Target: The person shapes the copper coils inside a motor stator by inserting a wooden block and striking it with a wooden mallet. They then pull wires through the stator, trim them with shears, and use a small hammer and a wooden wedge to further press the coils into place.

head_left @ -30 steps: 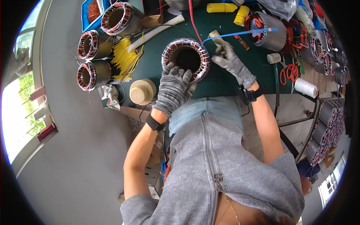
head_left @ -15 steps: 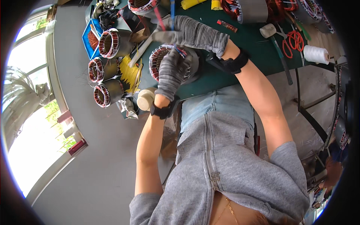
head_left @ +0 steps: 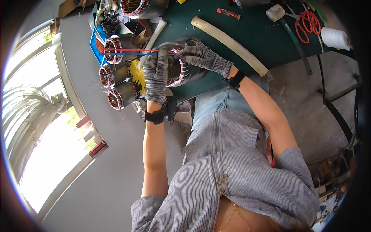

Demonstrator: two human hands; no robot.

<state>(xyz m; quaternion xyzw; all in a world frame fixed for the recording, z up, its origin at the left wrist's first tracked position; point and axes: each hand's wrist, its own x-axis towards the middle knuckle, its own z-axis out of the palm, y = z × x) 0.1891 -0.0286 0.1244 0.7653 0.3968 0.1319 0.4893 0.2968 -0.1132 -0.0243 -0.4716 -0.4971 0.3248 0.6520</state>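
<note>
A motor stator (head_left: 184, 73) with a grey shell and white-laced windings lies on the green tabletop, its open end toward the left. Across its upper rim my left hand (head_left: 155, 73), in a grey striped glove, is closed on red and blue lead wires (head_left: 131, 51), whose free ends stretch out to the left. My right hand (head_left: 206, 58), gloved likewise, pinches the same wires at the stator's upper edge, thumb toward the rim. Both hands hide part of the stator and of the wires' roots.
Smaller stators (head_left: 123, 97) stand at the left by yellow strips (head_left: 138, 77) and a blue tray (head_left: 96, 42). A larger stator (head_left: 135, 7) is at the back. A long pale stick (head_left: 232, 46), a mallet (head_left: 275, 13), red-handled scissors (head_left: 303, 29) and a white thread spool (head_left: 335, 38) lie right.
The wires, earlier held upward, now stretch leftward. My left hand has moved up and left onto them. My right hand has come down to the stator's rim, and the pale stick shows.
</note>
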